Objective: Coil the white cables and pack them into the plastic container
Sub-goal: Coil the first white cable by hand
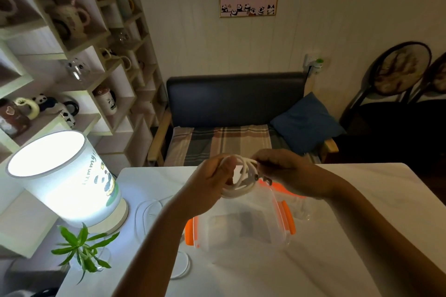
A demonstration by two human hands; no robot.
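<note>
- Hands are both up over the white counter (pixel 362 200), sharing one coil of white cable (pixel 237 190). It's smooth round cord, looped into a few loose rings.
- Left hand (pixel 212 183) has its grip closed around the left side of the coil, thumb pressed over the strands.
- Right hand (pixel 287 173) has its grip pinched together on the top right of the loops, where a small dark connector end (pixel 264 179) sticks out.
- Right under the coil sits the plastic container (pixel 243 226): clear, rounded rectangle, with orange latches (pixel 189 229) on its sides. Something pale and boxy sits inside, too blurry to say what.
- Another clear piece with orange trim (pixel 287 190) lies just behind the container, partly hidden by the right hand.
- More thin white cable (pixel 142 214) lies in loose curves on the counter, left of the container.
- Far left there's a glowing cylindrical lamp (pixel 65 176) with a cartoon print, and a small leafy green plant (pixel 83 248) in front of it.
</note>
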